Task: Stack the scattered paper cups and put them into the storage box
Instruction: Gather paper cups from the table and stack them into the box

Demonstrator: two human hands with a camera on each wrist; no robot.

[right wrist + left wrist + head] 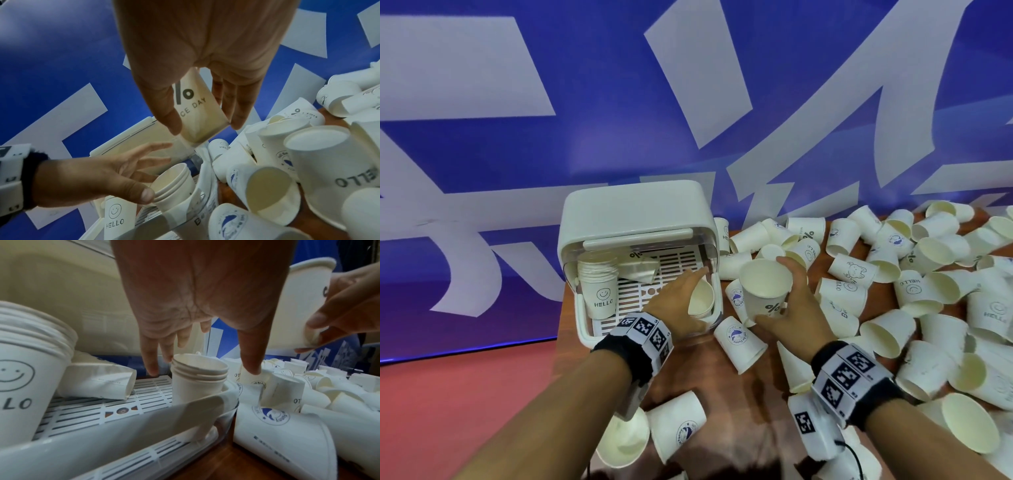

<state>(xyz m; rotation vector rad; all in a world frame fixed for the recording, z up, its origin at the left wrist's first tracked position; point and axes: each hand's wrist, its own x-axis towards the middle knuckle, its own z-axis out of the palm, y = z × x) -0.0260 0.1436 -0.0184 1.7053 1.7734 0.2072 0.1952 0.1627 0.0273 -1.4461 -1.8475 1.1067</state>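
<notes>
The white storage box [633,212] stands open on the table's left end. Inside it, a tall stack of HELLO cups [599,291] stands at the left and a single cup [638,267] lies on the slotted tray. A short stack of cups [199,381] stands in the box's right front corner. My left hand [697,295] hovers spread over that short stack with straight fingers, gripping nothing. Just right of the box, my right hand [779,291] grips a "% NICE DAY" cup [197,113] by its lower wall, mouth up and tilted toward me.
Several loose paper cups [893,291] lie heaped over the brown table [722,377] to the right of the box. More cups [678,428] lie near my forearms. A blue and white banner rises behind. Red floor lies to the left.
</notes>
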